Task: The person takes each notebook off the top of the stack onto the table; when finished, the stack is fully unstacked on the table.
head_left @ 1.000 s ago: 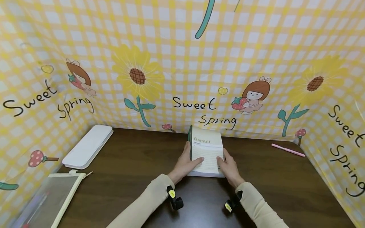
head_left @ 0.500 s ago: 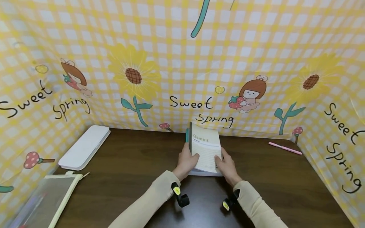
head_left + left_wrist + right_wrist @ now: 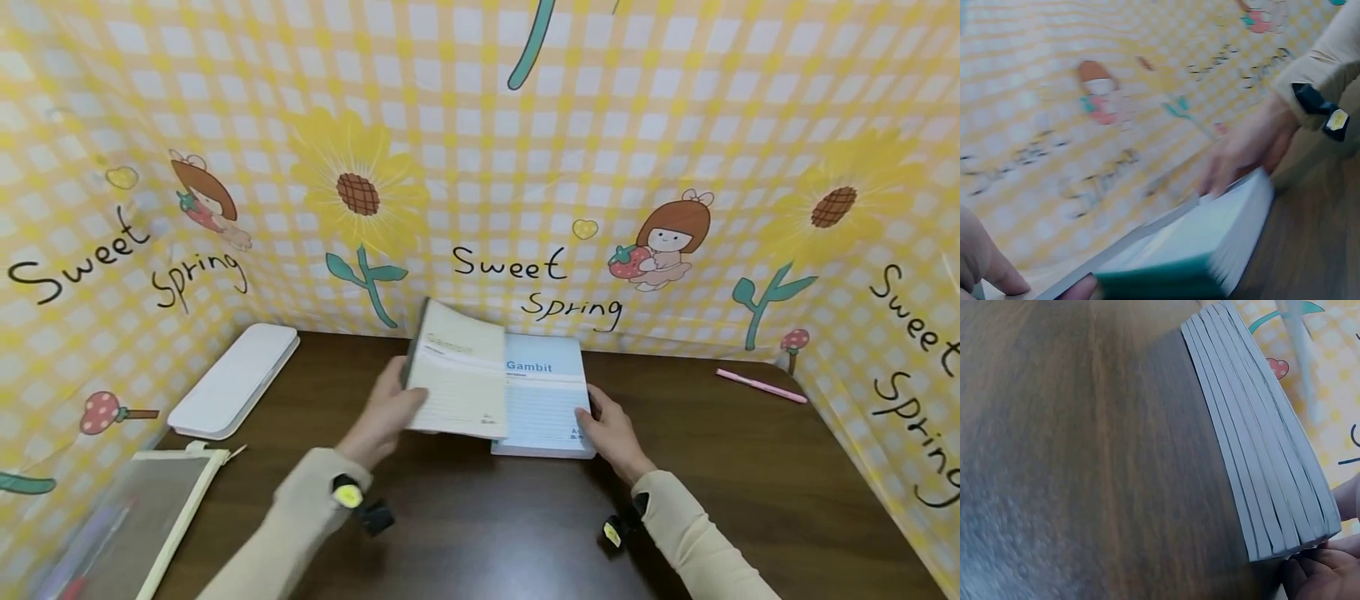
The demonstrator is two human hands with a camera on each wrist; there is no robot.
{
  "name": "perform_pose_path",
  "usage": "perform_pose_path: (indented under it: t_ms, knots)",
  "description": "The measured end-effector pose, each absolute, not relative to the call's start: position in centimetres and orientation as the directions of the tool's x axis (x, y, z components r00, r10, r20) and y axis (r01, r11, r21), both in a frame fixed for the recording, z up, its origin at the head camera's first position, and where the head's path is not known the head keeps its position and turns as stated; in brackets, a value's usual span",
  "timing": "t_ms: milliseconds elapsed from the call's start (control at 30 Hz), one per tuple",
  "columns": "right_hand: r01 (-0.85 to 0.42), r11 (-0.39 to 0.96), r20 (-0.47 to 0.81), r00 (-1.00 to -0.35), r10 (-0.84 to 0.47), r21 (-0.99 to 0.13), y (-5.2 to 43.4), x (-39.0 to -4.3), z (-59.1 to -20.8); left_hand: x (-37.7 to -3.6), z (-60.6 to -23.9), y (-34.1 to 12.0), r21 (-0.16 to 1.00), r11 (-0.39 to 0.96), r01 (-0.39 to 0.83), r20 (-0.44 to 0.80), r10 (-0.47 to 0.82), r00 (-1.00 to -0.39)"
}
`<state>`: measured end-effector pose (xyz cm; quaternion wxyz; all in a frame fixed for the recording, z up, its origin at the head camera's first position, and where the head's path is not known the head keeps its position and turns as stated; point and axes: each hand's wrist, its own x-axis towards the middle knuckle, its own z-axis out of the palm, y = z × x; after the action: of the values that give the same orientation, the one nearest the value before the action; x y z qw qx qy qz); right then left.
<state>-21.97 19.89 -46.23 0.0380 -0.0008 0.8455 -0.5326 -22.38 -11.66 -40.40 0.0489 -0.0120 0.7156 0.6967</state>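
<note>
L hand (image 3: 384, 412) pinches cream notebook (image 3: 461, 379) at its L edge, raised, partly over L side of blue notebook (image 3: 547, 404). Long axis runs away from person, title end twd rear cloth (image 3: 487, 167). R hand (image 3: 613, 429) grips R edge of stack (image 3: 1260, 437) on table (image 3: 465, 525), blue uppermost. R wrist cam resolves sev. stack layers; L wrist cam, green spine (image 3: 1160, 279); head cam neither.

Matt paper notebook (image 3: 459, 375) in the left fingers (image 3: 392, 374), smooth paper stack (image 3: 546, 410) in the right fingers (image 3: 604, 402), kinda glossy wood-grain table (image 3: 480, 525) below both. White case (image 3: 234, 382) off past the left fingers: smooth plastic, I think.
</note>
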Motion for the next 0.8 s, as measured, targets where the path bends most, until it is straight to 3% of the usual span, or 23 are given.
perform_pose_path:
  t_ms: [300,567,667,800]
  knots:
    - [0.062,0.455,-0.080,-0.997,-0.021,-0.888,20.4,-22.0,-45.8,-21.8,-40.7,-23.9,0.975,0.220,-0.037,-0.054,0.072,-0.996]
    - [0.048,0.472,-0.063,-0.998,-0.016,-0.880,19.6,-22.1,-46.3,-22.6,-43.6,-28.3,0.909,0.392,-0.140,-0.162,0.024,-0.986]
    - [0.045,0.469,-0.060,-0.998,-0.016,-0.882,19.4,-22.1,-46.3,-22.7,-44.3,-28.8,0.844,0.522,-0.120,-0.124,-0.027,-0.992]
    - [0.052,0.468,-0.064,-0.998,-0.011,-0.882,19.2,-22.0,-46.2,-22.6,-44.2,-28.6,0.644,0.757,-0.112,-0.059,-0.097,-0.994]
